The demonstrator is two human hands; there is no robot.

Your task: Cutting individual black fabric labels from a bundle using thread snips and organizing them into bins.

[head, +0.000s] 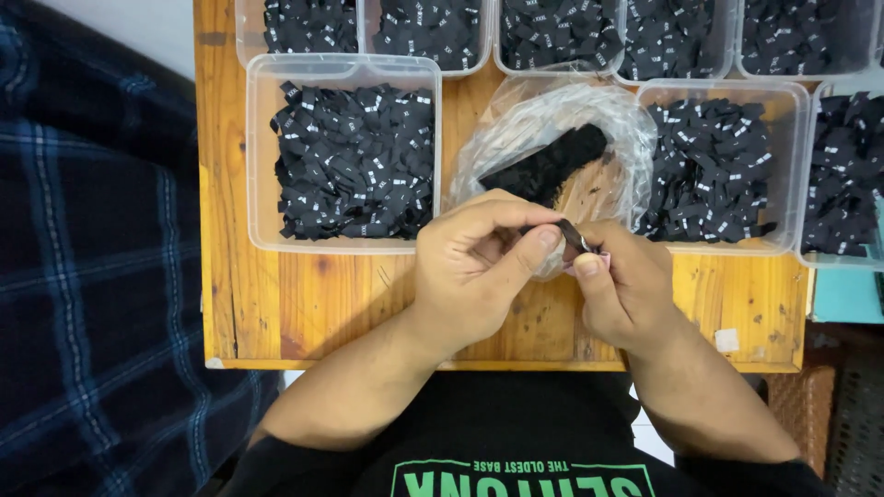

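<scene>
In the head view, the left hand (474, 262) and the right hand (626, 290) both pinched a small black woven label (573, 236) over the wooden worktop (322, 304). Its long axis ran diagonally, from upper left to lower right. Behind it lay a clear plastic bag (552, 138) between clear plastic boxes (343, 152).

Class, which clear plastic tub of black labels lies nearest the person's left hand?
The large tub just above the left hand, left of the plastic bag; the others lie farther away.

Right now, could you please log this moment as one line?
left hand: pinching label | right hand: holding same label | behind: plastic bag | tubs: black labels | table: wood
</scene>
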